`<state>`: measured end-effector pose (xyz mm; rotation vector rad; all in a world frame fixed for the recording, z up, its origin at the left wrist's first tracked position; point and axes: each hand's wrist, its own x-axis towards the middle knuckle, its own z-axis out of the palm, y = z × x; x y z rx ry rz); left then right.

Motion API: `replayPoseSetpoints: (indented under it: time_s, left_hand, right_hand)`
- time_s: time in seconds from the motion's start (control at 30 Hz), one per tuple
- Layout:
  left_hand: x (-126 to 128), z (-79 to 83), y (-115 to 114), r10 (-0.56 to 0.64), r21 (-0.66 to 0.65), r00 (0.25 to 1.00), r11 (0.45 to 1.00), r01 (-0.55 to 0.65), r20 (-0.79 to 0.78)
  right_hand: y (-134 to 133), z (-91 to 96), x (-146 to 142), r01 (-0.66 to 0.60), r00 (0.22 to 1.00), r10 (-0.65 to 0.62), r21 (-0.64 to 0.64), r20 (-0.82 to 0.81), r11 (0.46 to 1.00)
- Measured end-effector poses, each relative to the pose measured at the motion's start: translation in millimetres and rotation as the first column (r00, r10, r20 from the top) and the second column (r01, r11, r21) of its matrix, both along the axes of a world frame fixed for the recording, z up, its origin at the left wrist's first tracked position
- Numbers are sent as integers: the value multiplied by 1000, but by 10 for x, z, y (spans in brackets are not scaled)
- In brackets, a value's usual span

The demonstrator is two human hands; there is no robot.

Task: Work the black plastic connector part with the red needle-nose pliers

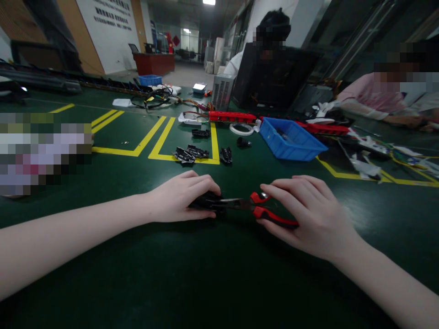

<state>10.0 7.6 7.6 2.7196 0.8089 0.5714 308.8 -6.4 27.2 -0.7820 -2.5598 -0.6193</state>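
My left hand (192, 196) is closed around a dark plastic part (207, 201), mostly hidden under the fingers, low over the green table. With my right hand (308, 214) I hold long-nose pliers (236, 204) by their red and black handles. The pliers point left, and their jaw tips reach the dark part beside my left fingertips. Whether the jaws grip it I cannot tell. Beyond my hands lie several similar black parts (197, 151), in and beside a yellow-taped square. Another small black part (226, 155) rests just right of the tape.
A blue bin (291, 139) with small items stands at the right behind my hands. Near it are a white ring (241, 129), a black cylinder (243, 142) and a red strip (233, 117). Cables and a metal box (222, 92) sit farther back. Two people are across the table.
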Motion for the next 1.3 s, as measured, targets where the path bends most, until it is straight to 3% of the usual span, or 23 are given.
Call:
replayPoseSetpoints:
  time_s: [0.2, 0.5, 0.73, 1.07, 1.3]
  left_hand:
    - [2, -42, -3, -9, 51, 1000, 999, 9, -9]
    - [21, -14, -3, 20, 56, 998, 998, -16, -63]
    - [29, -3, -4, 53, -15, 996, 998, -55, -65]
    - [15, 2, 5, 26, 8, 998, 1000, -26, -64]
    - [-1, -35, 1, 49, 4, 998, 999, -49, -34]
  right_hand:
    - [-73, -10, -84, 39, 999, -40, 34, 18, 999]
    - [-91, -77, -202, 40, 998, -38, -53, 45, 998]
    - [-14, -90, -53, 38, 999, -38, -78, 1, 996]
    - [49, -123, 42, 28, 999, -29, -40, -18, 999]
    - [135, -213, 91, -1, 991, -8, -72, -131, 997]
